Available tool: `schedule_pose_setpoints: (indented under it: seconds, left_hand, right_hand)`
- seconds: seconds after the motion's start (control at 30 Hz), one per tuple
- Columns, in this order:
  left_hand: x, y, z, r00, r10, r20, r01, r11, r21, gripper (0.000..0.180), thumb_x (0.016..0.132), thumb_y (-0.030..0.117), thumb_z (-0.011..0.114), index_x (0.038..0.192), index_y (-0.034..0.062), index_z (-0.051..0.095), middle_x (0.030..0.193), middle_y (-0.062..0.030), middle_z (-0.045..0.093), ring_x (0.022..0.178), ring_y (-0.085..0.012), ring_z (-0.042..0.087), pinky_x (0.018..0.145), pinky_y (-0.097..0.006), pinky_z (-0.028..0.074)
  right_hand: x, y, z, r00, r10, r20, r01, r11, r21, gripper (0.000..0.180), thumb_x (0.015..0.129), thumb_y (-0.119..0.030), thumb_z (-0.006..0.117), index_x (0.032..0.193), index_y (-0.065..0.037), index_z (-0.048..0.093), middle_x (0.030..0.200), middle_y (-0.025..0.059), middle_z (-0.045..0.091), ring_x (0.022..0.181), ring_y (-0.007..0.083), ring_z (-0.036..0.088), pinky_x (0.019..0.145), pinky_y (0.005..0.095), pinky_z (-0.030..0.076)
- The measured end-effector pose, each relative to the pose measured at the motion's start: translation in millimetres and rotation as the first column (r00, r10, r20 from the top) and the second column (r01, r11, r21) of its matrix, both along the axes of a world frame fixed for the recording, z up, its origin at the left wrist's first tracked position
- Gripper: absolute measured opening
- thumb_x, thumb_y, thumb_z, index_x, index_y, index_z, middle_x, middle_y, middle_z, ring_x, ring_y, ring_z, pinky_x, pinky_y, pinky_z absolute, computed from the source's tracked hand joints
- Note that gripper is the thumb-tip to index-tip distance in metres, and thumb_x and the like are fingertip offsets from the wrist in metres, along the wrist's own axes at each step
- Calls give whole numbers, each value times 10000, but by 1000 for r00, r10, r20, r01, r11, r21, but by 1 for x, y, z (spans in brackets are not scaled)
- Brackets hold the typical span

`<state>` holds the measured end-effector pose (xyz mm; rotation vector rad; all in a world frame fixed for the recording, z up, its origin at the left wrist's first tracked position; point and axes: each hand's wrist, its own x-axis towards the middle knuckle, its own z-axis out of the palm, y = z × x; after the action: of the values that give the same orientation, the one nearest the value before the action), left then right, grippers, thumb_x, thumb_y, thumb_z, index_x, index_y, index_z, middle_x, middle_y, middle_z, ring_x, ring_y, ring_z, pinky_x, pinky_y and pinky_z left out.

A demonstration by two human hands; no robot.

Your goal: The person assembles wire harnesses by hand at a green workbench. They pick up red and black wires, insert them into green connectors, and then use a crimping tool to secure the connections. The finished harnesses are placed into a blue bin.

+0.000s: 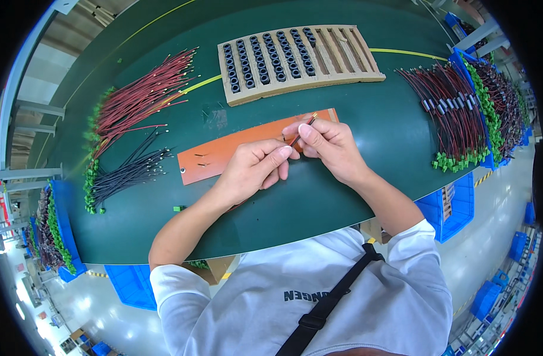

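Both hands meet over the right part of an orange board (212, 155) lying on the green table. My left hand (260, 165) is closed, thumb against fingers, at the lower end of a red and black wire pair (295, 140). In a pinch between thumb and fingers, my right hand (326, 144) grips the same pair higher up. Bright metal tips poke out above the right fingers. How far the wires run inside the palms is hidden. Small dark metal pins (201, 160) stand out on the board's left part.
A cardboard tray (271, 95) holds rows of black ring cores. Red wires (144, 89) and black wires (126, 172) with green connectors lie at left. Wire assemblies with grey cylinders (452, 104) lie at right, beside a blue bin (479, 107). A green connector (179, 208) sits near my left forearm.
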<state>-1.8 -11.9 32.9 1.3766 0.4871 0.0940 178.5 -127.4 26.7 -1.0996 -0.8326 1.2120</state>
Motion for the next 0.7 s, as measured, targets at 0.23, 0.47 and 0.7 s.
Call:
schedule_pose_setpoints:
  seconds: [0.23, 0.47, 0.7]
  left_hand:
    - [0, -4, -4, 1000, 15, -21, -15, 1000, -7, 271, 1085, 233, 516, 1027, 24, 678, 707, 7, 564, 537, -27, 411, 471, -195, 299]
    - [3, -4, -8, 1000, 7, -20, -6, 999, 39, 272, 1084, 230, 516, 1020, 21, 678, 699, 7, 565, 537, -31, 418, 469, -200, 312]
    - [0, -4, -9, 999, -25, -37, 23, 999, -43, 279, 1086, 238, 508, 1033, 19, 672, 698, -2, 563, 530, -32, 406, 463, -203, 301]
  right_hand:
    - [13, 12, 5, 850, -276, -448, 298, 954, -22, 317, 1066, -78, 479, 1335, 77, 544, 1084, 107, 601, 1189, 261, 616, 1039, 377, 511]
    - [12, 10, -7, 883, -258, -393, 295, 955, 36, 355, 1065, -189, 537, 1315, 63, 541, 1067, 80, 613, 1250, 312, 602, 1091, 407, 500]
    - [9, 10, -4, 898, -238, -370, 284, 956, 74, 269, 1058, -160, 548, 1271, 5, 546, 1054, 85, 618, 1226, 311, 616, 1049, 401, 528]
